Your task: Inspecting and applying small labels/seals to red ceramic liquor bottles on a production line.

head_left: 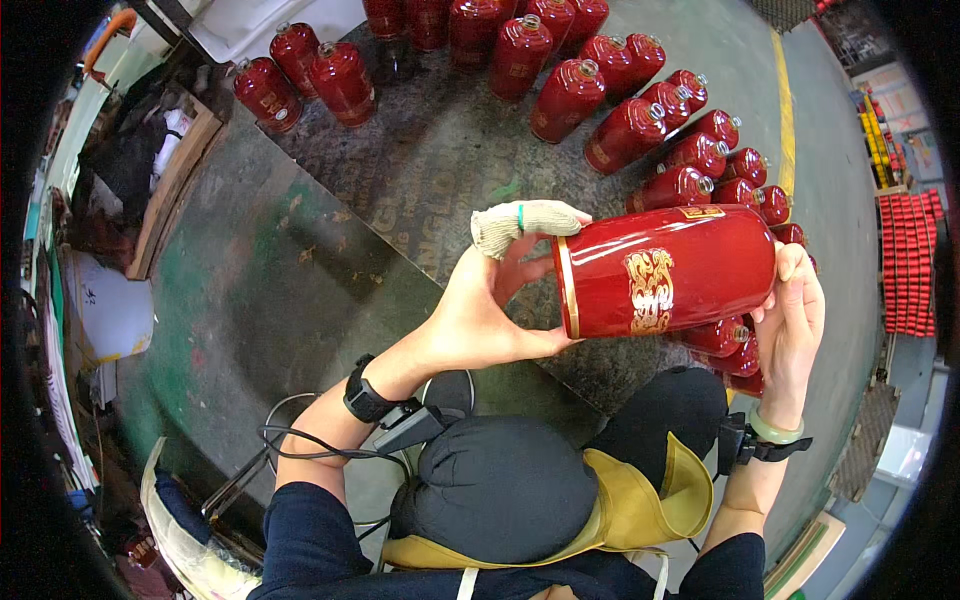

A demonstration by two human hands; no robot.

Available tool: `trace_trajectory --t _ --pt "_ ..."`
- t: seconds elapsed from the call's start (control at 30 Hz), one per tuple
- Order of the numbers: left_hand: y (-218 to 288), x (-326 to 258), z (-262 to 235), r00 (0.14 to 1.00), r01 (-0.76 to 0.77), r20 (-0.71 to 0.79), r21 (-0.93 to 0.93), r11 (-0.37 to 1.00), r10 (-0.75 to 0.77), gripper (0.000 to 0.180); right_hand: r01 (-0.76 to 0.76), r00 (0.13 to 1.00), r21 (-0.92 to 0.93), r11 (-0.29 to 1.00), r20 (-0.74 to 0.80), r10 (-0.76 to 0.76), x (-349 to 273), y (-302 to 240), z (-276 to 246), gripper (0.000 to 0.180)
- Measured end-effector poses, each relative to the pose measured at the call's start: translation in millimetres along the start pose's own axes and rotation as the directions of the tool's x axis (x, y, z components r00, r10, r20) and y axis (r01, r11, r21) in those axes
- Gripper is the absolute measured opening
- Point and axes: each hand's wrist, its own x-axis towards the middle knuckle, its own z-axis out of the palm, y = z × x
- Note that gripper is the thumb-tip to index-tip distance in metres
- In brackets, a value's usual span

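A glossy red bottle [690,275] with gold ornament and a gold band round its base lies sideways in the air between my hands. My left hand [490,305] grips the base end, thumb at the near edge and fingers at the far edge. A knitted finger cover [525,222] with a green band sits on one of its fingers. At the other end, my right hand [795,320] is closed round the bottle's neck, which its fingers hide. Several more red bottles [567,100] stand upright on the dark board [400,190] beyond and to the right.
A group of three red bottles [342,85] stands at the far left of the board. Partly under the held bottle, more red bottles [722,337] stand close to my right hand. A black cable [330,452] hangs by my left forearm. Stacked red items [908,262] are at the far right.
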Motion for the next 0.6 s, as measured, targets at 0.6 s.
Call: trace_trajectory --t 0.6 --pt "0 -3 -5 0.997 0.057 -0.035 -0.112 0.992 -0.062 0.101 -0.11 0.994 0.15 0.982 0.027 0.107 -6 -14 12 0.016"
